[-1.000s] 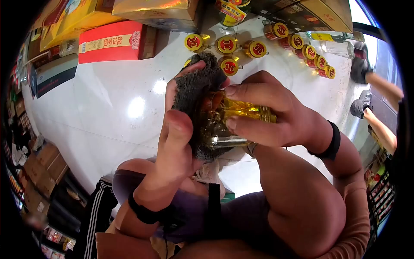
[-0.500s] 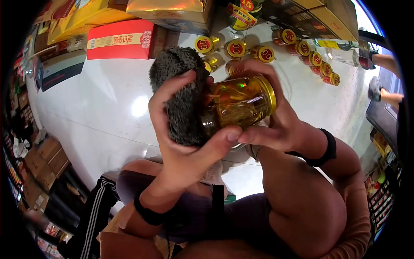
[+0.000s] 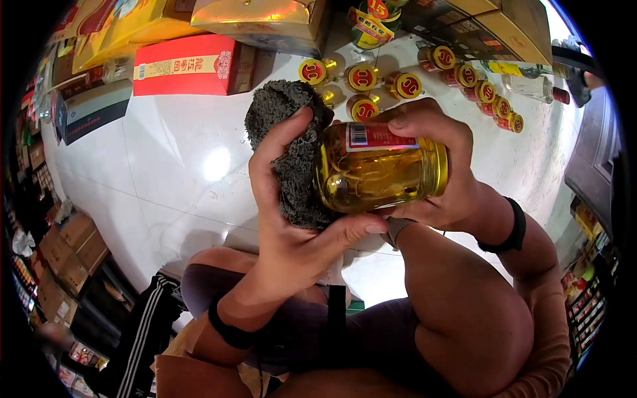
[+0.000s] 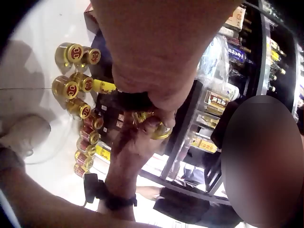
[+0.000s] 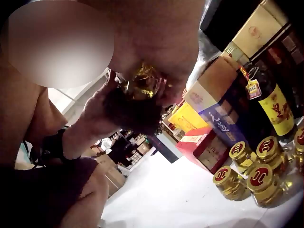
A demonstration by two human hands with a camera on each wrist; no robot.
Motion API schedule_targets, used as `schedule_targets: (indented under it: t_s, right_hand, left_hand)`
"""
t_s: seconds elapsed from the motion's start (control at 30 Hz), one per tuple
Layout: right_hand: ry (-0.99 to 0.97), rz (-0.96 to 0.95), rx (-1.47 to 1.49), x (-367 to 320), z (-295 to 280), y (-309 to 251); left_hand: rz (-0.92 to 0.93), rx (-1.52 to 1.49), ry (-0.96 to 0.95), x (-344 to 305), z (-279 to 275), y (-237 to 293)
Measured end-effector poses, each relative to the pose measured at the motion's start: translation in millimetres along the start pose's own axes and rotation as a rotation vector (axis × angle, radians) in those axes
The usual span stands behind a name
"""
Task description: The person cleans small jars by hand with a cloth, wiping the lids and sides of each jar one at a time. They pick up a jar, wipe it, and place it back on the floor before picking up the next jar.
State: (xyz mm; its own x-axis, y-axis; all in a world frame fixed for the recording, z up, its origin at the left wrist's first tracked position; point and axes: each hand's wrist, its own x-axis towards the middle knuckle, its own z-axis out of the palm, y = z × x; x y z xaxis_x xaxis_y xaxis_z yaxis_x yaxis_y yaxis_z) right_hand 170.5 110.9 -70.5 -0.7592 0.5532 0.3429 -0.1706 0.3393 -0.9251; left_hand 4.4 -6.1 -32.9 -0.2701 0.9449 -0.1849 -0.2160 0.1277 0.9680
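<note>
In the head view, my left hand grips a dark grey fluffy cloth against the base end of a glass jar. Its thumb stretches along the jar's near side. The jar lies sideways, holding yellow liquid with pale strands, and a red label with a barcode faces up. My right hand holds it around the gold lid end, fingers over the label. In the right wrist view the cloth shows dark below the jar; the hands hide much of both.
Several jars with gold lids stand on the white floor ahead, and a row of red-labelled jars runs to their right. A red box, a large bottle and stacked cartons stand behind. Clear bottles lie at right.
The jar has turned in my hands, so its barcode label now shows on top. My left thumb has come down along its side, and the right hand has shifted its grip towards the lid.
</note>
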Motion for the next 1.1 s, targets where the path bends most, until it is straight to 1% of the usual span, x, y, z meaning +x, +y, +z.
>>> schedule_targets:
  t_s: [0.03,0.07,0.1,0.17,0.23,0.3,0.33,0.37,0.43,0.47,0.5,0.57,0.6,0.63,0.7,0.73,0.83,0.87,0.9,0.97,1.0,1.03,1.1]
  right_hand:
    - [-0.009,0.004,-0.044,1,-2,-1]
    - [-0.018,0.008,-0.088,1,-3,-2]
    - [-0.018,0.009,-0.088,2,-3,-5]
    - [0.008,0.045,-0.124,3,1,-11]
    - [0.021,0.085,-0.066,1,2,-11]
    - [0.034,0.124,-0.007,-1,1,-13]
    - [0.052,0.142,0.022,-1,1,-14]
    - [0.070,0.160,0.050,-2,1,-16]
    - [0.083,0.196,0.089,-2,2,-18]
    - [0.093,0.232,0.129,-2,3,-18]
    - [0.093,0.230,0.129,-1,1,-16]
    - [-0.021,0.115,0.149,-1,-3,-9]
    - [0.045,0.083,0.212,-6,5,-3]
    - [0.046,0.086,0.211,-5,14,-1]
    - [0.193,0.018,0.548,-2,26,2]
    - [0.194,0.019,0.547,-2,24,2]
    - [0.031,0.011,0.306,3,10,-1]
    - [0.085,0.086,0.275,5,16,-11]
    - [-0.017,0.109,0.028,12,11,-18]
    - [-0.076,0.128,-0.226,13,16,-21]
    - [-0.076,0.128,-0.226,13,17,-22]
    - [-0.095,0.118,-0.262,13,17,-25]
    - [-0.115,0.110,-0.300,14,16,-31]
  left_hand:
    - [-0.034,-0.016,0.025,1,1,1]
    - [0.003,0.026,-0.124,4,-5,4]
    - [0.003,0.026,-0.124,5,-3,6]
    - [-0.034,-0.102,-0.046,6,2,7]
    - [-0.036,-0.113,-0.047,4,1,4]
    - [0.007,-0.038,-0.020,2,1,2]
    - [-0.074,-0.079,0.025,0,3,4]
    - [-0.074,-0.079,0.024,0,6,6]
    - [-0.177,-0.297,0.067,0,11,10]
    - [-0.161,-0.306,0.049,-1,9,7]
    - [-0.160,-0.305,0.048,-1,9,8]
    - [-0.242,-0.399,0.008,-2,10,10]
    - [-0.294,-0.440,-0.017,-4,9,7]
    - [-0.296,-0.443,-0.018,-6,11,7]
    - [-0.408,-0.658,0.031,-9,18,7]
    - [-0.409,-0.659,0.029,-10,20,7]
    - [-0.506,-0.716,0.061,-10,24,8]
    - [-0.542,-0.688,0.079,-6,26,14]
    - [-0.619,-0.775,0.106,-5,19,9]
    - [-0.453,-0.687,0.057,-2,15,9]
    - [-0.407,-0.601,0.075,-3,17,8]
    - [-0.408,-0.601,0.074,-6,18,9]
    - [-0.264,-0.366,-0.015,-13,16,8]
